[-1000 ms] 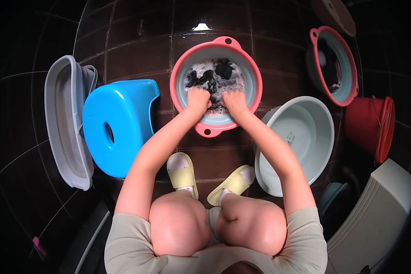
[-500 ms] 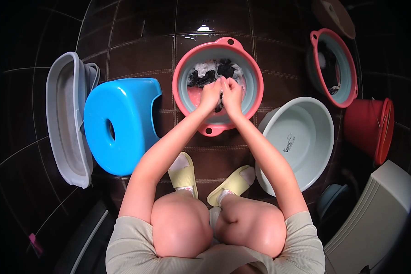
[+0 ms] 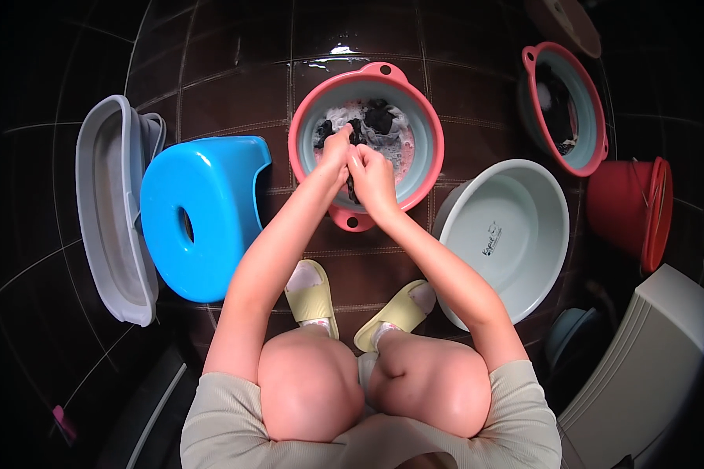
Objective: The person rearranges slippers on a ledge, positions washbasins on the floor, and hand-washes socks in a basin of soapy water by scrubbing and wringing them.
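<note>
Pink goes all around the top of a round grey basin (image 3: pixel 436 141), and both sets of fingers are over it. The right fingers (image 3: pixel 368 160) are curled tight around a dark cloth (image 3: pixel 351 191), which hangs down just below them. The left fingers (image 3: pixel 342 138) are right beside them, with one poking out away from the person. The rest are tucked out of sight, so I cannot tell if they hold the cloth too. Just past the fingers, black cloth (image 3: pixel 379 119) and pale cloth (image 3: pixel 395 143) lie in the basin. Well to the left of the fingers is a blue stool (image 3: pixel 184 172). To their right is a big pale tub (image 3: pixel 528 227), and farther right is a red bucket (image 3: pixel 619 199). Nearer the person than the fingers are yellow slippers (image 3: pixel 403 309).
</note>
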A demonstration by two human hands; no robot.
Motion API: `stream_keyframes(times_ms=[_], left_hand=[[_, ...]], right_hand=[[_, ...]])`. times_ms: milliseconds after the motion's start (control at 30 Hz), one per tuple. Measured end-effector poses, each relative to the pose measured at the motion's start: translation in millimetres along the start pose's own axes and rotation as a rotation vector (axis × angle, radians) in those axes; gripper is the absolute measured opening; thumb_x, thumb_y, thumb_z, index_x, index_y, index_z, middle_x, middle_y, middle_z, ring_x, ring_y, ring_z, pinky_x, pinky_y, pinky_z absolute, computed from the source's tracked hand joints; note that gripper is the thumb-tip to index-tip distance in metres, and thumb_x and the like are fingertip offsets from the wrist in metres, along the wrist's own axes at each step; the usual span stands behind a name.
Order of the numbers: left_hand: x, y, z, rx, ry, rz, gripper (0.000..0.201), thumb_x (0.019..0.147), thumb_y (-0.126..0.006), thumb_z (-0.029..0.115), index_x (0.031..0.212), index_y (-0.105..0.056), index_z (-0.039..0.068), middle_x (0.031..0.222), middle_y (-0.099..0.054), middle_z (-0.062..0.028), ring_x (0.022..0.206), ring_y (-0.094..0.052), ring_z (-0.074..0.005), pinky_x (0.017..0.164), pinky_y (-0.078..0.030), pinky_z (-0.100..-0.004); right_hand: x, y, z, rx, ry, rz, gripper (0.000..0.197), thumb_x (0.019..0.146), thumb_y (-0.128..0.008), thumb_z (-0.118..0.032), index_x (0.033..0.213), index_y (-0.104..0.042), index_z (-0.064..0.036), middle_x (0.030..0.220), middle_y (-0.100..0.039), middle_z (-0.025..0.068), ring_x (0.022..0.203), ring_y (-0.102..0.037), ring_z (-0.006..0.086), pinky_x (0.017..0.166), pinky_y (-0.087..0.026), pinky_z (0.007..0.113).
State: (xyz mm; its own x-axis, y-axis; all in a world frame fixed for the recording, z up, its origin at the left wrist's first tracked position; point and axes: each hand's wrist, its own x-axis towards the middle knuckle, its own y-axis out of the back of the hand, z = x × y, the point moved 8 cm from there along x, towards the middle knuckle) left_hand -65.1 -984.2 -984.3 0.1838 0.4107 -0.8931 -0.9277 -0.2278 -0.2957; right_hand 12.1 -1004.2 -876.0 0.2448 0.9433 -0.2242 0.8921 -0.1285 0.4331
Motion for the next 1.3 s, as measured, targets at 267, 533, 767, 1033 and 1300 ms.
stream_keyframes(times_ms=[267,533,767,1033,1300], left_hand=[[-14,-5,-4,0.053,-0.089,-0.018,0.027,0.086,-0.044,0.030,0.076,-0.056,0.008,0.068,-0.057,-0.0046,0.057,-0.054,-0.0165,0.050,-0.044,-0.0306],[-45,-35,-2,0.270,-0.090,-0.100,0.026,0.085,-0.044,0.032,0.075,-0.056,0.010,0.066,-0.056,-0.0039,0.053,-0.054,-0.0132,0.041,-0.040,-0.0279],[-48,-41,-17,0.419,-0.169,-0.261,0.033,0.088,-0.043,0.034,0.076,-0.057,0.007,0.060,-0.050,0.0022,0.049,-0.046,-0.0073,0.044,-0.035,-0.0215],[-37,3,13,0.812,-0.572,-0.251,0.019,0.086,-0.050,0.019,0.085,-0.057,0.001,0.069,-0.056,-0.0004,0.059,-0.051,-0.0068,0.053,-0.040,-0.0211],[-82,-30,21,0.590,-0.814,-0.541,0.031,0.072,-0.064,0.006,0.101,-0.055,-0.001,0.097,-0.057,-0.0078,0.090,-0.054,-0.0113,0.081,-0.043,-0.0266]], right_hand=[[9,4,4,-0.015,-0.012,0.040,0.033,0.083,-0.046,-0.029,0.068,-0.056,-0.0013,0.061,-0.055,0.0209,0.064,-0.054,0.0405,0.057,-0.040,0.046],[18,26,8,-0.070,0.044,0.096,0.031,0.082,-0.048,-0.026,0.067,-0.055,0.0001,0.064,-0.054,0.0221,0.064,-0.054,0.0404,0.056,-0.040,0.046],[56,49,44,0.036,0.052,0.066,0.037,0.078,-0.059,-0.026,0.055,-0.048,0.0012,0.046,-0.043,0.0113,0.041,-0.040,0.0166,0.044,-0.032,0.033],[66,60,36,0.181,-0.012,-0.402,0.046,0.087,-0.048,-0.038,0.062,-0.059,-0.0010,0.051,-0.048,-0.0029,0.048,-0.042,0.0035,0.046,-0.034,0.019],[41,33,-1,-0.229,0.193,-0.524,0.037,0.083,-0.053,-0.033,0.070,-0.065,-0.0006,0.050,-0.051,0.0027,0.048,-0.044,0.0073,0.047,-0.034,0.024]])
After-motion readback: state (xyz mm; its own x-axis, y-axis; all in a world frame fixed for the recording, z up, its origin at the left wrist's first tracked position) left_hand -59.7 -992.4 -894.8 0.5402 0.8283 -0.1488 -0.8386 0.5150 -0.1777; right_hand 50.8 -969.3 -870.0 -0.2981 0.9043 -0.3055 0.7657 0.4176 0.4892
